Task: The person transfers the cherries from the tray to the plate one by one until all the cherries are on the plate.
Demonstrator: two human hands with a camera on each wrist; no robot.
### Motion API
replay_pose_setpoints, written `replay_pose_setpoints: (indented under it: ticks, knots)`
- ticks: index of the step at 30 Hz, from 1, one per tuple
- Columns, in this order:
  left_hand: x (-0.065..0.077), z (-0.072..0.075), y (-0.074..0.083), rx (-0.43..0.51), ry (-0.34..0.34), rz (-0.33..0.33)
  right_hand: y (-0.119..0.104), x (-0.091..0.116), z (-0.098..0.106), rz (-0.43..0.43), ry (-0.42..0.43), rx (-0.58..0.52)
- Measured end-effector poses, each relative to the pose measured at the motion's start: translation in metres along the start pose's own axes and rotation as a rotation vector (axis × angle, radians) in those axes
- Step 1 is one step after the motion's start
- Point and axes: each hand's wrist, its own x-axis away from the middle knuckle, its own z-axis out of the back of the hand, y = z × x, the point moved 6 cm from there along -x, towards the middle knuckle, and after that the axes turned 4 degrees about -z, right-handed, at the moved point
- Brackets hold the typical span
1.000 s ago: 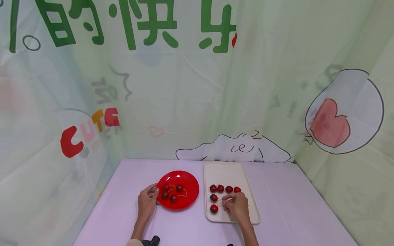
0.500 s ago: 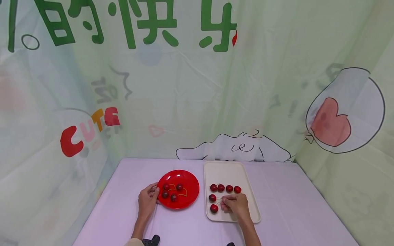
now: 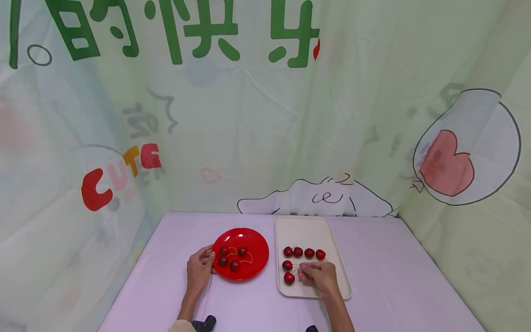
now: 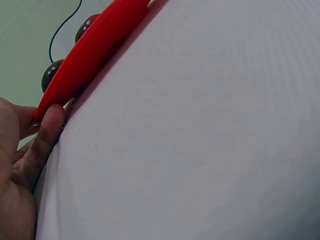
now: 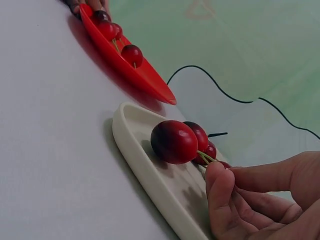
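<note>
My left hand (image 3: 200, 272) grips the left rim of a round red plate (image 3: 259, 246), thumb and fingers on either side of the edge. On the plate lie several dark red cherries (image 3: 234, 265) with curved stems. My right hand (image 3: 322, 276) is over the cream tray (image 3: 304, 233), thumb and forefinger pinching the stem of a cherry (image 3: 287, 265) in the second row. Nearer the front sits another cherry (image 3: 289, 278), its stem running toward the same fingertips. In the right wrist view the pinching fingertips (image 5: 220, 172) are just beside a large cherry (image 5: 174, 142).
A row of several cherries (image 3: 309, 253) crosses the middle of the tray. The lilac-covered table (image 3: 386, 267) extends on both sides, with a printed curtain (image 3: 257, 129) behind it. A black object (image 3: 205, 323) shows by the left wrist.
The second-row cherry has shifted only slightly on the tray along with the right fingertips. My left hand and the plate keep their place; the head view tilts a little.
</note>
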Motion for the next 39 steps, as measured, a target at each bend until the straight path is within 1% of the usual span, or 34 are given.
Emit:
replay_pose_setpoints:
  ticks: [5, 14, 22, 30, 39]
  knots:
    - [0.0, 0.0, 0.0, 0.009, -0.006, 0.015, 0.003, 0.0, 0.002, -0.04, -0.007, -0.052]
    - [-0.001, 0.0, -0.001, 0.013, -0.01, 0.027, 0.008, -0.003, 0.001, -0.057, -0.003, -0.143]
    - [-0.001, -0.001, -0.003, 0.0, -0.016, 0.043, 0.011, -0.004, -0.004, -0.078, -0.006, -0.163]
    - [-0.001, -0.001, 0.001, 0.002, -0.016, 0.042, 0.015, -0.005, -0.012, -0.087, -0.053, -0.203]
    - [0.001, -0.001, 0.0, -0.013, -0.015, 0.054, 0.019, -0.008, -0.019, -0.105, -0.037, -0.246]
